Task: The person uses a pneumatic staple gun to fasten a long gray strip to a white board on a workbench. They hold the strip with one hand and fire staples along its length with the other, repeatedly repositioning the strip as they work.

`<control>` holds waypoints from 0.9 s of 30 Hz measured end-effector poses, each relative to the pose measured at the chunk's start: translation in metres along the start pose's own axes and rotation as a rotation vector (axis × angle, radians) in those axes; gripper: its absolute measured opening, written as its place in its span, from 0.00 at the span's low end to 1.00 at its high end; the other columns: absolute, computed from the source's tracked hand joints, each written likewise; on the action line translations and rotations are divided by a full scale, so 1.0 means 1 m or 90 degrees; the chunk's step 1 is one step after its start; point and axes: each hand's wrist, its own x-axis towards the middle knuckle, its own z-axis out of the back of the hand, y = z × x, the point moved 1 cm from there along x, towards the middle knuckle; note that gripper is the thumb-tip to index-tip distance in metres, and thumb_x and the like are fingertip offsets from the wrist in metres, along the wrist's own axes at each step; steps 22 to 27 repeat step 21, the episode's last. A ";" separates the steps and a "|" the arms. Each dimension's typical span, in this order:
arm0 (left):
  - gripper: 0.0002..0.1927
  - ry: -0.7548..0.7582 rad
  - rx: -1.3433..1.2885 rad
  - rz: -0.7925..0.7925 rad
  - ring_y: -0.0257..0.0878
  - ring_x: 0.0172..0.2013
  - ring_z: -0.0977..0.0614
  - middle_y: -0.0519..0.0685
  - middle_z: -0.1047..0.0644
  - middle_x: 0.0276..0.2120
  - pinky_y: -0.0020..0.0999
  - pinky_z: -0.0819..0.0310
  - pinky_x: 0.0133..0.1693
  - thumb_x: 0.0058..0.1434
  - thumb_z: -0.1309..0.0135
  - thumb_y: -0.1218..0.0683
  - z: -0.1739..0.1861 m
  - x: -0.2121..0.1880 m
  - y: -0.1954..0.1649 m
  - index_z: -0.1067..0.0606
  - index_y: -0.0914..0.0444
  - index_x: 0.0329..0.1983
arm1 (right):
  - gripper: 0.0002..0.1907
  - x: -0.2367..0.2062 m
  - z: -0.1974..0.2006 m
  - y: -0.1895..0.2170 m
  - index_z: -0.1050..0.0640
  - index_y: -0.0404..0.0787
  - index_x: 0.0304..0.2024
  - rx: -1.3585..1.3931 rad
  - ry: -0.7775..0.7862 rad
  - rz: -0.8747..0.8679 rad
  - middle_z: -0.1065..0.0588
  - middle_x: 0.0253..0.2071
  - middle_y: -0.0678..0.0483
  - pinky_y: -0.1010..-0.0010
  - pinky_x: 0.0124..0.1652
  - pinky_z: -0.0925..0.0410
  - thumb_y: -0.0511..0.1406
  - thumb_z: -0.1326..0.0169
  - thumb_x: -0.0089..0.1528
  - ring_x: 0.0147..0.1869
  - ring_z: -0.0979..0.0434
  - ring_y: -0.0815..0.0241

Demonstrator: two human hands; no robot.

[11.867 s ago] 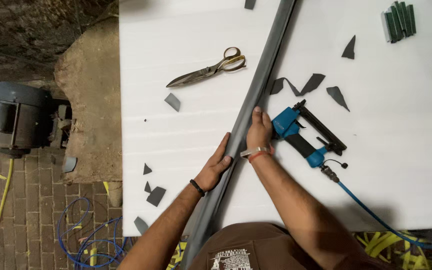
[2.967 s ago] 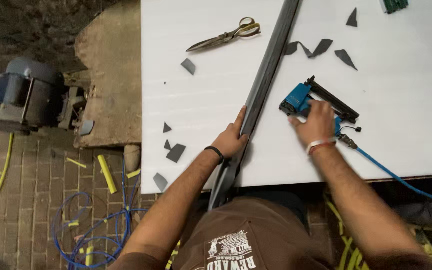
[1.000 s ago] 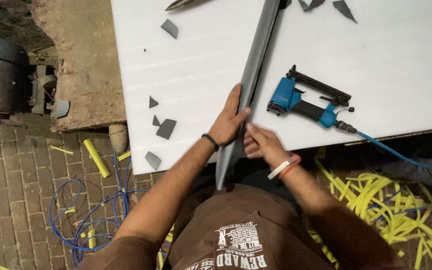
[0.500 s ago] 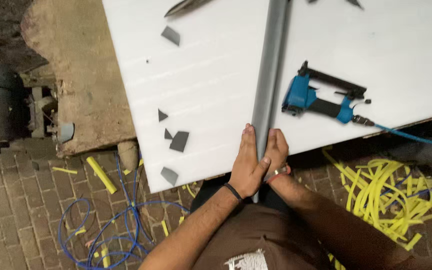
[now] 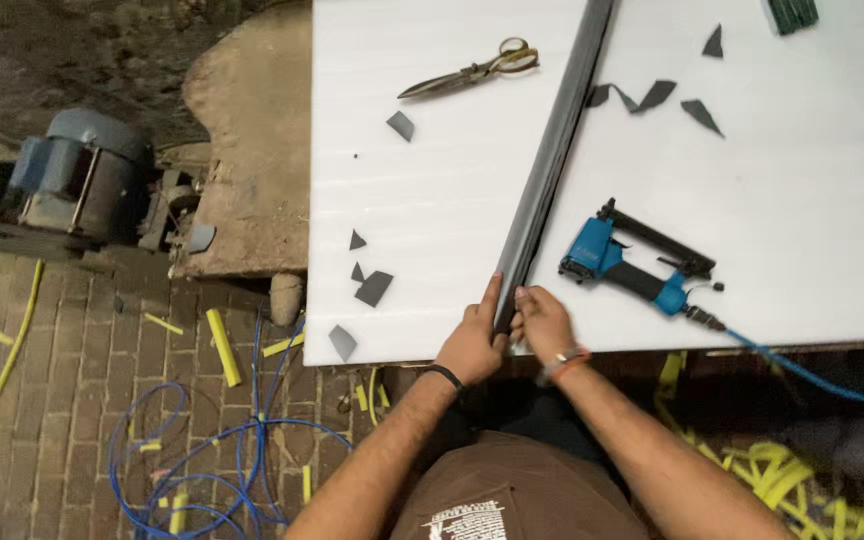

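Both hands slid to strip's near end | left hand (image 5: 472, 345), right hand (image 5: 544, 325) pinch grey strip (image 5: 550, 165) flat on white board (image 5: 432, 200) | stapler (image 5: 632, 270) lies unheld

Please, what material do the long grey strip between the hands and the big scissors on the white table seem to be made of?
The long grey strip looks like matte grey fabric or vinyl wrapped over a rigid bar: dull, no shine, straight edges; scraps of the same grey lie nearby. Both hands, left hand and right hand, pinch its near end. The scissors look like bare metal, with dull grey blades and brassy handles.
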 end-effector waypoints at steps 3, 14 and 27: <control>0.54 -0.006 -0.017 -0.026 0.66 0.59 0.26 0.73 0.29 0.57 0.48 0.33 0.63 0.59 0.46 0.58 0.007 0.007 0.009 0.63 0.45 0.81 | 0.15 -0.006 0.082 0.038 0.22 0.41 0.42 -0.519 -0.265 0.538 0.22 0.44 0.45 0.58 0.47 0.28 0.40 0.35 0.57 0.47 0.21 0.45; 0.55 -0.012 -0.085 -0.153 0.61 0.66 0.30 0.70 0.37 0.70 0.46 0.35 0.64 0.57 0.45 0.60 0.024 0.028 0.035 0.64 0.45 0.79 | 0.41 0.016 0.121 0.130 0.40 0.38 0.69 -0.714 0.033 0.065 0.21 0.48 0.41 0.56 0.49 0.26 0.41 0.35 0.59 0.48 0.18 0.47; 0.56 0.062 -0.065 0.007 0.59 0.62 0.25 0.68 0.32 0.65 0.49 0.33 0.64 0.59 0.44 0.56 0.033 0.024 0.031 0.66 0.40 0.80 | 0.24 -0.007 0.104 0.118 0.21 0.30 0.49 -0.578 0.194 0.062 0.17 0.36 0.40 0.56 0.38 0.24 0.41 0.33 0.57 0.36 0.16 0.45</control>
